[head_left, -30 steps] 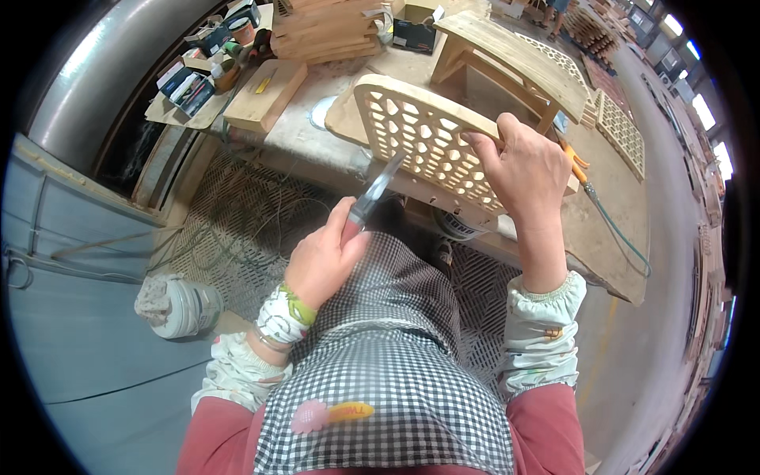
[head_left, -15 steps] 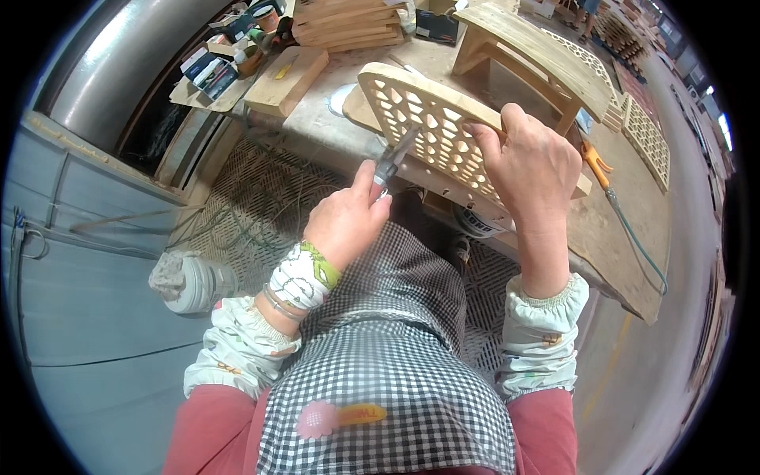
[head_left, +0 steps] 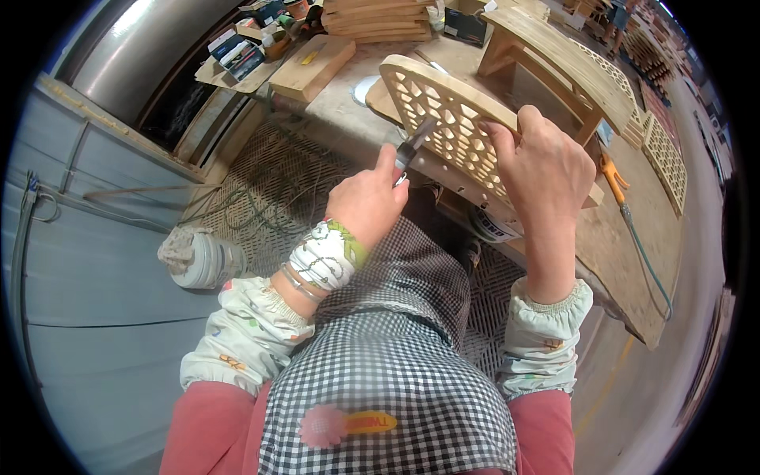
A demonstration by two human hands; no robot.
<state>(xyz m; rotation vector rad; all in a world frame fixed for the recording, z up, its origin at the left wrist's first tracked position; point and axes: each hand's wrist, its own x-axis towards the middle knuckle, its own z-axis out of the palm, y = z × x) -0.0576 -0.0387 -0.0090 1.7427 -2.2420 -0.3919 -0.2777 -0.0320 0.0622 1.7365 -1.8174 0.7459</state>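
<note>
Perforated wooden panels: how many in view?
3: one panel gripped by the right hand, a second panel behind the wooden stand, a third panel at the right edge of the workbench. More may be hidden.

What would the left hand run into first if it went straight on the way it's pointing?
Most likely the perforated wooden panel: the left hand's red-handled bladed tool leads, its tip seemingly at or near the holes, though depth is unclear.

We're losing most of the tool handle [head_left: 400, 169] in the left hand [head_left: 366, 199], part of the panel [head_left: 450, 119] behind the right hand [head_left: 548, 168]; the top edge is cropping a person [head_left: 614, 30].
</note>
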